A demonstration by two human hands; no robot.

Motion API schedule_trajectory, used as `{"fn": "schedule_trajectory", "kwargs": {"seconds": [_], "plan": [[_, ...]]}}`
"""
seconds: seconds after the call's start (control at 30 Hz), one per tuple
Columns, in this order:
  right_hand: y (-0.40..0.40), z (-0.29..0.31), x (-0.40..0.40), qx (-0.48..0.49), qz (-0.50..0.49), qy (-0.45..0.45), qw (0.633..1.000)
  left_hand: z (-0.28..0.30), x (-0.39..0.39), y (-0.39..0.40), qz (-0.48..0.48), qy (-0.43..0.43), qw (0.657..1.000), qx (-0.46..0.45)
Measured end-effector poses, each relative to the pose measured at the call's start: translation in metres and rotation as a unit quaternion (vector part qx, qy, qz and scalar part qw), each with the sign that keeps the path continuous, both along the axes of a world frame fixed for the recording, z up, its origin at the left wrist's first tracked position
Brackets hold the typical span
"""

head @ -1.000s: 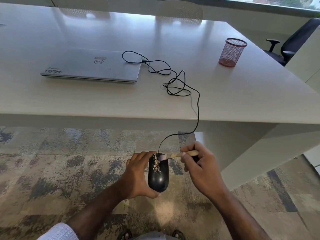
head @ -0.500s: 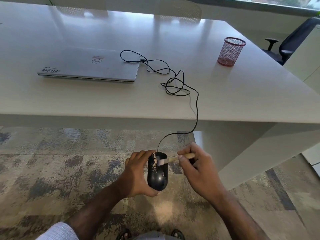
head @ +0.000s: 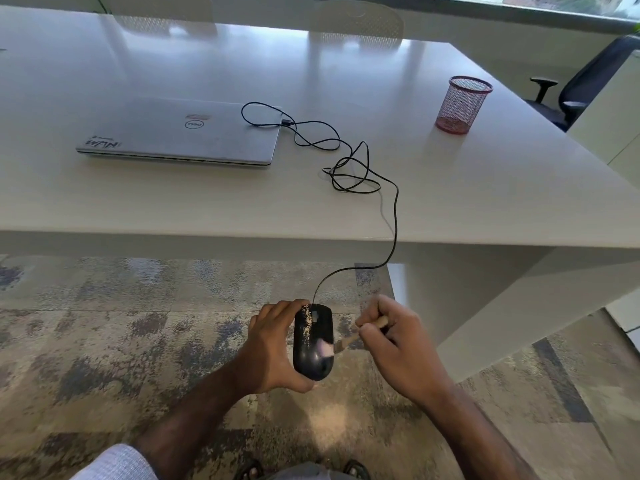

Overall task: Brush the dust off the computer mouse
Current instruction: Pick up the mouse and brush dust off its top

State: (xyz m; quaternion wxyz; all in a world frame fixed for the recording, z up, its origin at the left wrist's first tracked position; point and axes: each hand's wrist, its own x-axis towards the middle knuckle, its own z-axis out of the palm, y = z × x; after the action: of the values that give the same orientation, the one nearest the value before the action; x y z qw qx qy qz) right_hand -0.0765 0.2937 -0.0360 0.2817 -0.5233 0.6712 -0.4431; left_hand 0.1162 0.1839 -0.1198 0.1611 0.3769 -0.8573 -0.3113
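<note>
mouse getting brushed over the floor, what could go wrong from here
The dust sits along the left side of the mouse, close to the left hand's fingers, so the brush may push it onto them. The taut cable over the table edge could tug the laptop.

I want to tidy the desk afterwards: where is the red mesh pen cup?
In the head view, the red mesh pen cup stands upright on the white table, far right, beyond the coiled mouse cable.
</note>
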Motion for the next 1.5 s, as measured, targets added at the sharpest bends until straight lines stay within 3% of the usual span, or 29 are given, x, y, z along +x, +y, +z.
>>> {"fn": "schedule_trajectory", "kwargs": {"seconds": [0.27, 0.53, 0.7, 0.87, 1.27, 1.4, 1.5], "plan": [[0.000, -0.001, -0.004, -0.035, -0.065, -0.101, 0.992, 0.000, 0.000, 0.000, 0.004, 0.006, 1.000, 0.013], [0.007, -0.008, -0.006, 0.013, -0.026, -0.066, 0.997, 0.002, 0.005, -0.001, 0.018, 0.020, 0.999, 0.035], [0.003, -0.010, -0.004, -0.042, -0.054, -0.129, 0.989, 0.000, 0.006, -0.002, 0.016, 0.028, 0.999, 0.031], [-0.005, -0.017, -0.011, -0.033, -0.082, -0.196, 0.977, -0.001, 0.008, -0.001, 0.011, 0.031, 0.999, 0.039], [-0.004, -0.016, -0.019, 0.013, -0.055, -0.116, 0.992, -0.006, 0.014, -0.001, 0.009, 0.028, 0.999, 0.033], [-0.005, -0.016, -0.024, -0.023, -0.108, -0.203, 0.973, -0.006, 0.013, -0.001, 0.001, 0.034, 0.999, 0.035], [-0.009, -0.025, -0.021, 0.034, -0.123, -0.236, 0.963, -0.002, 0.011, 0.000, -0.017, 0.041, 0.998, 0.041]]}}
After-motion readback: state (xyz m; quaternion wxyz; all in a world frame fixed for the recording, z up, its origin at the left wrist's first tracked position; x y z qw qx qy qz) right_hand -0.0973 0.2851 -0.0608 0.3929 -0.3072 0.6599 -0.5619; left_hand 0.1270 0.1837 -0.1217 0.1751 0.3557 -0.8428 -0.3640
